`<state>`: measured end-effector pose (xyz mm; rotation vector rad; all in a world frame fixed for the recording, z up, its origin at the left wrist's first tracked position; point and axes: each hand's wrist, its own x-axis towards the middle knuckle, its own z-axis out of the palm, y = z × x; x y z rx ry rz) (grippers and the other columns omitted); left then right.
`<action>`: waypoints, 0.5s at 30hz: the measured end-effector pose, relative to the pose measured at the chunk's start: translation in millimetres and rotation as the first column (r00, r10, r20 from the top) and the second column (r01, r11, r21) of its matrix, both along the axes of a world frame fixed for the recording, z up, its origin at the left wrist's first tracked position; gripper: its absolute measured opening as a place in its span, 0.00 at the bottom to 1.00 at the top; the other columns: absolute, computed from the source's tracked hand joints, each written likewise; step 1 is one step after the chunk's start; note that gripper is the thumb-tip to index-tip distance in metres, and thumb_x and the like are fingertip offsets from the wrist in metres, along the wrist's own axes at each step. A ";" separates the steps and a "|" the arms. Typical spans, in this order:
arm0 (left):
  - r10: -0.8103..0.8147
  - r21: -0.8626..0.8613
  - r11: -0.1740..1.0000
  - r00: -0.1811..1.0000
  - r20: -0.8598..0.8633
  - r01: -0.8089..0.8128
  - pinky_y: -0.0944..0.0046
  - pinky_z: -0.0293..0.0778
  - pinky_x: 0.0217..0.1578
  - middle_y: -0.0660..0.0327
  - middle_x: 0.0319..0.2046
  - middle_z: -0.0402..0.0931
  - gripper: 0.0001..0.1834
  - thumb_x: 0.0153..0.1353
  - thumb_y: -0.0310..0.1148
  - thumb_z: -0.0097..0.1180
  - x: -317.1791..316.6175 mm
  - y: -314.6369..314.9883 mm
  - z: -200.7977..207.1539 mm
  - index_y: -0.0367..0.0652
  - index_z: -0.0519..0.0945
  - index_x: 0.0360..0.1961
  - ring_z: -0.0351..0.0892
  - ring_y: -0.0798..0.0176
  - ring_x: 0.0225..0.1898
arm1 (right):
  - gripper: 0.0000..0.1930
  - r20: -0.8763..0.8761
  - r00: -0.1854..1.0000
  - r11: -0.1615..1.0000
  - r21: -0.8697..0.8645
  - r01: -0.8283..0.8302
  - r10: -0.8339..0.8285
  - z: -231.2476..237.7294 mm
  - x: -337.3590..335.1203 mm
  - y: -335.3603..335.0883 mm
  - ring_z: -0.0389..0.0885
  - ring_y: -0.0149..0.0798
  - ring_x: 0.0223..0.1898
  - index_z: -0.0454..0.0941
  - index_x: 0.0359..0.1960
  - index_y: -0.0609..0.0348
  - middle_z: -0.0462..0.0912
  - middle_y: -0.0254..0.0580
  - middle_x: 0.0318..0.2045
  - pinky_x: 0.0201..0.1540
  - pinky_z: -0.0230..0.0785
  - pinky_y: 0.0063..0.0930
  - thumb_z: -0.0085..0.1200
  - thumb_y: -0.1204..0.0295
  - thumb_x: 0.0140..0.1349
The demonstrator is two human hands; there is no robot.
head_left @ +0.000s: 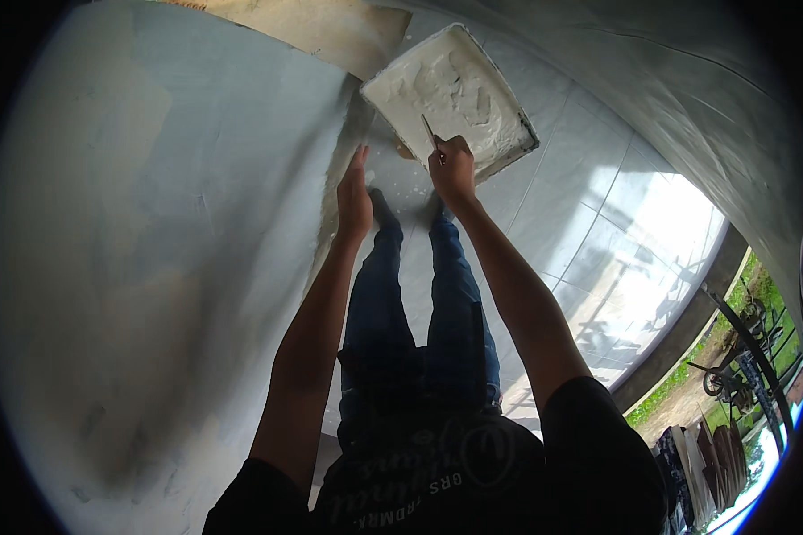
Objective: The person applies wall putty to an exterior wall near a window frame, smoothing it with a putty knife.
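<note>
My right hand is closed round a putty knife, whose thin blade is seen nearly edge-on, pointing away from me. It hovers over the near left side of a shallow rectangular tray. Thick, uneven white putty fills that tray, lumpy in the middle. My left hand holds nothing; its fingers stretch forward, lying close together beside the lower edge of a wall. Whether it touches the wall I cannot tell. The wall is pale grey with smeared patches.
Grey floor tiles run under my feet, with white specks near the tray. A brownish sheet lies at the far end. Pale sheeting rises on the right. Beyond a sunlit floor edge are grass and a parked two-wheeler.
</note>
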<state>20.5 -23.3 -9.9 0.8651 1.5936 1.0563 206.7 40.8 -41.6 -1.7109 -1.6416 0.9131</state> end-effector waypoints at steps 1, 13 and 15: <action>-0.013 -0.024 1.000 1.000 0.017 0.013 0.55 0.46 0.76 0.44 0.73 0.62 0.34 0.80 0.48 0.30 -17.1 -1.3 -15.3 0.32 0.58 0.75 0.57 0.52 0.77 | 0.17 -0.012 0.999 0.999 -0.021 -0.043 0.042 -0.8 -15.4 2.9 0.82 0.56 0.36 0.85 0.46 0.64 0.78 0.54 0.35 0.40 0.77 0.45 0.57 0.82 0.54; 0.126 -0.394 0.919 0.955 0.269 -0.011 0.47 0.40 0.75 0.57 0.76 0.60 0.48 0.73 0.71 0.22 -51.4 67.3 -63.1 0.45 0.54 0.79 0.57 0.52 0.76 | 0.13 0.222 0.968 0.991 0.038 -0.128 0.117 -57.6 -90.7 -8.4 0.79 0.55 0.46 0.78 0.44 0.60 0.75 0.48 0.42 0.44 0.81 0.46 0.54 0.80 0.57; 0.135 -0.429 0.903 0.942 0.306 0.010 0.46 0.40 0.75 0.56 0.77 0.59 0.49 0.72 0.72 0.22 -51.2 82.2 -64.9 0.46 0.52 0.80 0.56 0.52 0.76 | 0.12 0.228 0.967 0.991 0.046 -0.129 0.115 -62.4 -91.2 -15.0 0.79 0.53 0.47 0.78 0.44 0.63 0.75 0.48 0.43 0.44 0.81 0.43 0.55 0.79 0.57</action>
